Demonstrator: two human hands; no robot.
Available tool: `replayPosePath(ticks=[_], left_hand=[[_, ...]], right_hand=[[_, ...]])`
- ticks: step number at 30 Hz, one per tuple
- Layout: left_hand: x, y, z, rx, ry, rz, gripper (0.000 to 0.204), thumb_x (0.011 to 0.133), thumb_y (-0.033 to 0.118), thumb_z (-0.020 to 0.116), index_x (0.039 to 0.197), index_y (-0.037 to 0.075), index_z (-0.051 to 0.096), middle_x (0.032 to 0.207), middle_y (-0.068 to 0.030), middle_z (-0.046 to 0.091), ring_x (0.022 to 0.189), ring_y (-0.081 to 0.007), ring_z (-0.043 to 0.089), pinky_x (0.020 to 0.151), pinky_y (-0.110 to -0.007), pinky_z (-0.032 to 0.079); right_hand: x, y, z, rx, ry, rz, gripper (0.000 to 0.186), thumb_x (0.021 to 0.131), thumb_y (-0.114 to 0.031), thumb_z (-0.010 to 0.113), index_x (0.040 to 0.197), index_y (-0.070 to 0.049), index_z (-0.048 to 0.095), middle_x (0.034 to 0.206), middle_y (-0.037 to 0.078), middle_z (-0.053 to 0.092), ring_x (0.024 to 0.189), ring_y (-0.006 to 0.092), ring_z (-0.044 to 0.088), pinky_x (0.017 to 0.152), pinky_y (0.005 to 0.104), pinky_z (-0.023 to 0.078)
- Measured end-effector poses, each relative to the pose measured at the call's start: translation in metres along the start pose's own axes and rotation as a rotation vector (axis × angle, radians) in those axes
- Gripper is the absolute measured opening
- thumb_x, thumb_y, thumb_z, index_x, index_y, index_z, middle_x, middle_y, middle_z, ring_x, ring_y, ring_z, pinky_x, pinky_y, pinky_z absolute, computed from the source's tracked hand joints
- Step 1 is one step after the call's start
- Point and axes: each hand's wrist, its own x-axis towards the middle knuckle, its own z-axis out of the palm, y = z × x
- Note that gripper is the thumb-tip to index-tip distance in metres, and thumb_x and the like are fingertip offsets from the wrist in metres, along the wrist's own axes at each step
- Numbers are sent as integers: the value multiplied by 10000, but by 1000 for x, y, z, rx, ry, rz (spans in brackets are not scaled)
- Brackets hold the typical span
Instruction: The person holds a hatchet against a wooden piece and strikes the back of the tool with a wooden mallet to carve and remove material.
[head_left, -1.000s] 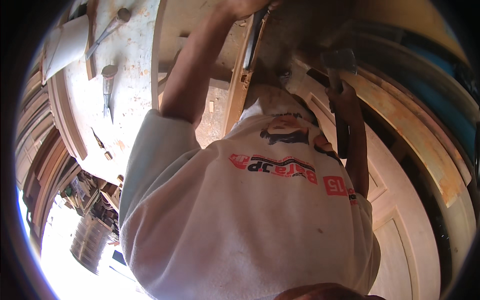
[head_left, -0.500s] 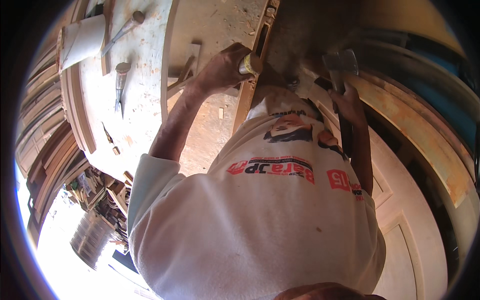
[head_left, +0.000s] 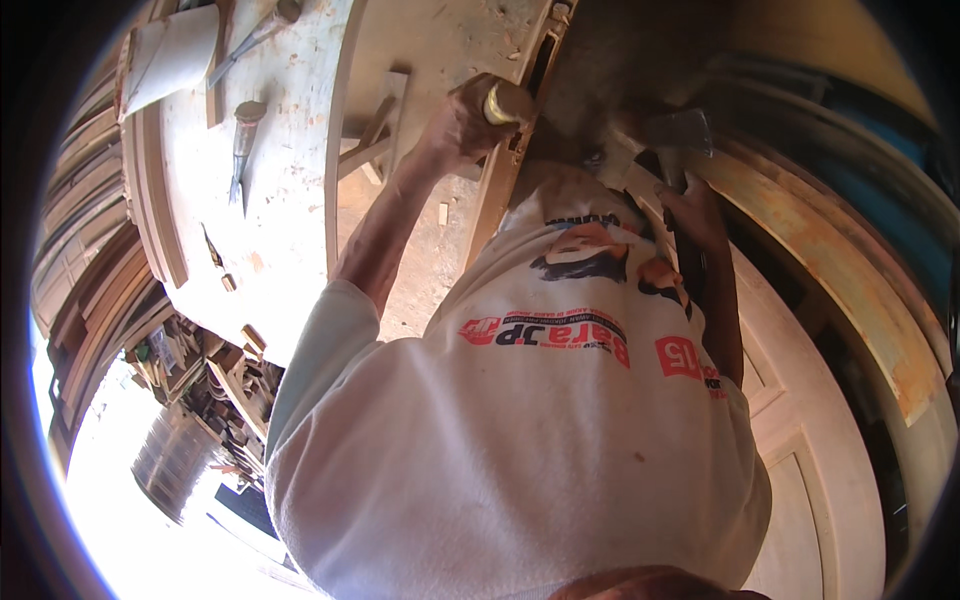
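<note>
One head-worn fisheye looks down from close above.

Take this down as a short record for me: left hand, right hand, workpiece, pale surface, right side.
Left hand: closed around a tool with a round, yellow-banded handle; far end hidden
Right hand: gripping a hatchet
Workpiece: slotted wooden bar, beside the left hand
Pale surface: two wood-handled tools lying on it
Right side: panelled wooden door

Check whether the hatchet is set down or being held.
Held: your right hand is closed around the hatchet, whose slightly blurred head shows beyond the fist.
</note>
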Motion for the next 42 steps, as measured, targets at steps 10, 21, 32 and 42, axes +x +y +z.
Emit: replayPosePath(ticks=[10, 21, 32, 42], left_hand=[[2, -14, 5, 374, -151, 289, 516, 790, 163, 800, 1279, 102, 647, 1157, -146, 639, 1067, -342, 673, 927, -425, 572], [0, -4, 10, 550, -138, 340, 498, 809, 131, 755, 1292, 105, 635, 1156, -177, 646, 1068, -344, 675, 929, -431, 577], [-44, 42, -34, -5, 143, 61, 326, 852, 258, 840, 1061, 39, 719, 990, -115, 750, 862, -245, 735, 777, -377, 610], [-19, 134, -53, -489, 623, 190, 232, 932, 153, 748, 775, 87, 592, 623, 25, 577, 540, -74, 519, 500, -255, 404]], right_hand=[[-3, -7, 5, -69, 7, -20, 541, 893, -291, 710, 1298, 37, 568, 763, 72, 638, 618, 143, 615, 555, 323, 510], [0, 2, 4, -95, -47, -17, 599, 861, -273, 703, 1311, 86, 541, 775, 133, 652, 622, 188, 654, 583, 352, 526], [3, 24, 9, -85, 5, -61, 497, 875, -291, 722, 1213, 50, 593, 792, 83, 639, 608, 156, 620, 548, 335, 519], [5, 21, 1, -132, -6, -114, 481, 851, -308, 711, 1181, 27, 608, 800, 75, 638, 645, 144, 622, 573, 333, 517]])
